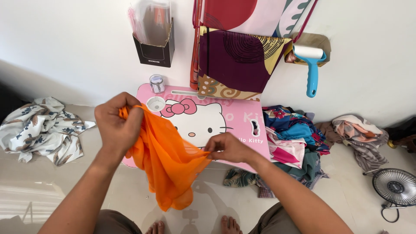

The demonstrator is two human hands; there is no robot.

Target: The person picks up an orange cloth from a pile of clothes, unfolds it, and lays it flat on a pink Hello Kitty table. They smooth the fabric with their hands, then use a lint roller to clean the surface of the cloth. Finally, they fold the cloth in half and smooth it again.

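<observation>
The orange scarf [167, 167] is held in the air above the near edge of the pink lap table [242, 125], in front of the person's knees. Its upper edge is stretched between the two hands and slopes down from upper left to lower right; the bulk of the sheer fabric hangs below this edge, with the long axis of the hanging part running down toward the floor and ending in a loose fold near the feet. The left hand [118, 125] is closed in a fist around the bunched upper corner of the scarf, held higher. The right hand [227, 148] is closed in a pinch on the lower corner, thumb against fingers, just over the table edge. The scarf covers the left front part of the table. On the table stand a small clear jar [156, 83] and a round white cup recess [156, 103], both behind the left hand. Patterned cloths [236, 60] hang on the wall behind the table. A black wall box [155, 52] is mounted at upper left, a blue lint roller [311, 65] at upper right. A white printed cloth [43, 130] lies on the floor at left, well apart. A pile of coloured cloths [294, 147] lies just right of the table, and a small fan [395, 187] stands at far right.
</observation>
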